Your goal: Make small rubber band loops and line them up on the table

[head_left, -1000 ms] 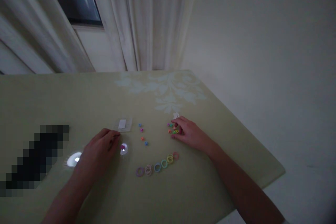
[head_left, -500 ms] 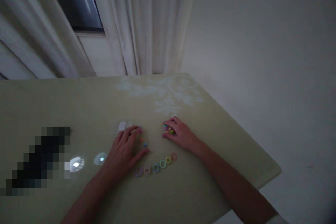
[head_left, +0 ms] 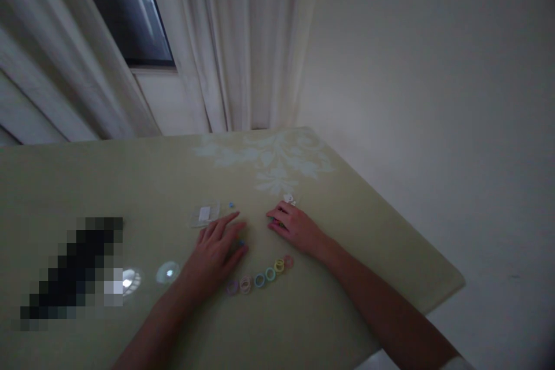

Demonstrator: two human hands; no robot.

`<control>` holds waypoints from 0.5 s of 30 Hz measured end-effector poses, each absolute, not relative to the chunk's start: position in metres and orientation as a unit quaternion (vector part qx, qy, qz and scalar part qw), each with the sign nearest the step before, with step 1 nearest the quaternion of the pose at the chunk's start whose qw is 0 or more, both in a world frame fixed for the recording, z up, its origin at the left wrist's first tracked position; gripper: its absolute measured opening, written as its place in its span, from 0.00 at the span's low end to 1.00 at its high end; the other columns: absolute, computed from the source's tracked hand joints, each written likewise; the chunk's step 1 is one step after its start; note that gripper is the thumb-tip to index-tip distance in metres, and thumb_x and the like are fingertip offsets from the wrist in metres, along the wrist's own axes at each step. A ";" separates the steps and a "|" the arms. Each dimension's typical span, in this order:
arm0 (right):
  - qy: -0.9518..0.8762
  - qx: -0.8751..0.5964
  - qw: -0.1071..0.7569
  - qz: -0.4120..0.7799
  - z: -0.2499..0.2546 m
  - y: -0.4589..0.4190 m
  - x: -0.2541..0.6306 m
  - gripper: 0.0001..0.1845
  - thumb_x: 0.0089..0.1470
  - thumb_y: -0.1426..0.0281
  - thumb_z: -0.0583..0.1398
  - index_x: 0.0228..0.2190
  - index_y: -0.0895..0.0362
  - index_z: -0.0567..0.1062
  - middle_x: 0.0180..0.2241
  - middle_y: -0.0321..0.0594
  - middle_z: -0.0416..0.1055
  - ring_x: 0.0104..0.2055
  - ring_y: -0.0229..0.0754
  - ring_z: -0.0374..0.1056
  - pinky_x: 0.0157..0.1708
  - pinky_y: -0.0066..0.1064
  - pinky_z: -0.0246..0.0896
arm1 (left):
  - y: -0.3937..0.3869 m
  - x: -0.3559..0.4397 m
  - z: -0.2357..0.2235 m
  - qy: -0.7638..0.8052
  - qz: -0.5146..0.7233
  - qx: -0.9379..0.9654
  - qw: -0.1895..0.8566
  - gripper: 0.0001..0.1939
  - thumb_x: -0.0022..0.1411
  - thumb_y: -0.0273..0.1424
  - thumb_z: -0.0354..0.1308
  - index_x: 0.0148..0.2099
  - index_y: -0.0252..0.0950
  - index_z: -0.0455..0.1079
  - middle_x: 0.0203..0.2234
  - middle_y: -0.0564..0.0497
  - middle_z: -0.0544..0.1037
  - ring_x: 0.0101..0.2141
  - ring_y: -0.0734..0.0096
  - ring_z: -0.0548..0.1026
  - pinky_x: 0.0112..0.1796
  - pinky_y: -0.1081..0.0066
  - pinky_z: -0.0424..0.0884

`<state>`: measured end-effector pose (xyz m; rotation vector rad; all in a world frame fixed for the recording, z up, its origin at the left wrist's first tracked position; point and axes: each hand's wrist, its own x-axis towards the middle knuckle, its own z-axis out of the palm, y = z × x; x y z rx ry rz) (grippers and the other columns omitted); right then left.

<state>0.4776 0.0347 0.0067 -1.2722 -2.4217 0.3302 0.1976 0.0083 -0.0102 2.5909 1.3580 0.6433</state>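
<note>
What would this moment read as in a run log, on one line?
left hand: open, near clear case | right hand: over small beads | rings: row

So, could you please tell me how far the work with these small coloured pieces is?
Looks done: the rings lie in a sloping row. In hand: the right hand curls over a coloured cluster; whether it grips any is unclear. Probably left: one blue piece lies apart, near the clear case, and another blue piece shows by the thumb of the spread left hand.
</note>
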 end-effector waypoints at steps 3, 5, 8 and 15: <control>-0.859 -0.457 0.199 0.118 0.005 0.035 0.478 0.13 0.68 0.68 0.63 0.52 0.58 0.78 0.46 0.46 0.73 0.47 0.46 0.73 0.50 0.36 0.71 | 0.009 0.199 -0.016 0.465 0.210 0.860 0.028 0.28 0.75 0.41 0.53 0.73 0.42 0.60 0.73 0.40 0.62 0.67 0.42 0.64 0.61 0.41 0.67; -0.860 -0.455 0.199 0.116 0.005 0.035 0.478 0.12 0.68 0.68 0.63 0.51 0.57 0.79 0.46 0.46 0.74 0.47 0.46 0.73 0.50 0.37 0.71 | 0.010 0.198 -0.020 0.463 0.202 0.863 0.020 0.29 0.76 0.41 0.52 0.73 0.41 0.60 0.71 0.39 0.65 0.68 0.44 0.64 0.62 0.42 0.67; -0.864 -0.448 0.199 0.116 0.005 0.035 0.479 0.11 0.69 0.67 0.62 0.49 0.57 0.79 0.45 0.46 0.74 0.47 0.45 0.73 0.50 0.36 0.70 | 0.012 0.197 -0.022 0.456 0.201 0.867 0.031 0.25 0.77 0.41 0.50 0.70 0.39 0.65 0.68 0.39 0.70 0.66 0.47 0.67 0.62 0.43 0.67; -0.873 -0.437 0.199 0.086 0.003 0.036 0.479 0.11 0.70 0.66 0.61 0.49 0.57 0.80 0.45 0.46 0.76 0.47 0.46 0.72 0.51 0.38 0.70 | 0.017 0.198 -0.025 0.460 0.233 0.856 0.045 0.27 0.78 0.38 0.48 0.73 0.36 0.60 0.73 0.38 0.62 0.70 0.50 0.62 0.66 0.47 0.66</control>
